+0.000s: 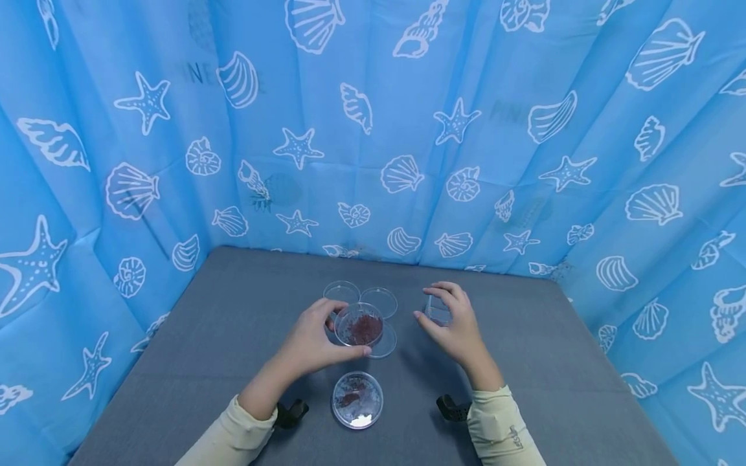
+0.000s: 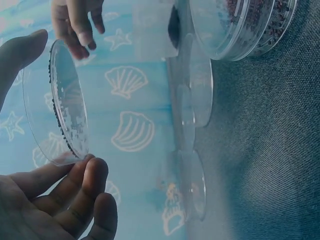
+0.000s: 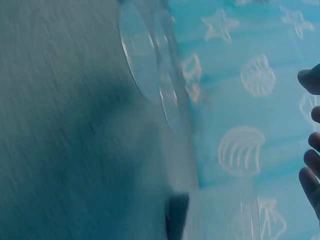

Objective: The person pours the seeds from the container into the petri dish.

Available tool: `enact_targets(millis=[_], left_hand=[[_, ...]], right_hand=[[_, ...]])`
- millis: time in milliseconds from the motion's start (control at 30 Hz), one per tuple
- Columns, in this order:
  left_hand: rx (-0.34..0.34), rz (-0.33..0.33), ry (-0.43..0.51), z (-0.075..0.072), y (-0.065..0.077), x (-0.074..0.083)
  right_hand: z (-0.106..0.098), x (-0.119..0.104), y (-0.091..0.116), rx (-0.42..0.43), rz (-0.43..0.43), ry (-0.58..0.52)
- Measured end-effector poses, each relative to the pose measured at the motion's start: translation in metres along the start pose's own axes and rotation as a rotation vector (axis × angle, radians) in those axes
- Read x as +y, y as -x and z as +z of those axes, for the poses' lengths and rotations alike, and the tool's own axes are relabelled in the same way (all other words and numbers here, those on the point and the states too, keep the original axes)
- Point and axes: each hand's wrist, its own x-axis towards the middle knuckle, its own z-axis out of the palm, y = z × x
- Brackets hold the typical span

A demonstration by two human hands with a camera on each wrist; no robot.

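Observation:
My left hand (image 1: pixel 315 340) holds a round clear petri dish (image 1: pixel 345 330) by its rim, thumb on one side and fingers on the other. Dark red granules (image 1: pixel 366 329) are heaped in it. In the left wrist view the raised dish (image 2: pixel 70 95) appears edge-on, with dark grains along its bottom. Over on the right, my right hand (image 1: pixel 457 323) hovers with thumb and fingers spread apart, nothing between them. Close by it is a clear box-like container (image 1: pixel 438 312), partly hidden by the hand in the head view. The right wrist view shows this container (image 3: pixel 225 215) below the fingers (image 3: pixel 311 162).
Clear petri dish pieces lie on the grey table (image 1: pixel 250 304): one at back left (image 1: pixel 341 285), one at back right (image 1: pixel 379 301), and one partly under the held dish (image 1: pixel 386 344). Nearer stands another dish (image 1: pixel 364 419) with reddish granules. A blue shell-patterned curtain (image 1: pixel 373 129) hangs behind.

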Motion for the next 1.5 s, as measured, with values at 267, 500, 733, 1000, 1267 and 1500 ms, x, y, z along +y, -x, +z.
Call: enact_targets(millis=[267,500,733,1000,1267,1500], left_hand=[[0.038,0.036,-0.003,-0.002,-0.001,0.001],[0.044,0.010,-0.018,-0.004,-0.002,-0.002],[0.041,0.010,-0.022,-0.007,-0.003,-0.002],[0.037,0.002,-0.038,-0.008,-0.003,-0.002],[0.027,0.000,-0.044,-0.006,-0.003,-0.004],[0.015,-0.005,-0.045,-0.006,-0.004,-0.004]], right_hand=[[0.013,-0.010,0.003,-0.092,-0.042,-0.028],[0.027,-0.009,0.007,-0.273,0.067,-0.013],[0.039,-0.011,0.012,-0.420,0.143,0.003],[0.045,-0.008,0.014,-0.464,0.233,0.046],[0.050,-0.005,0.016,-0.517,0.252,0.132],[0.056,-0.004,0.016,-0.548,0.265,0.156]])
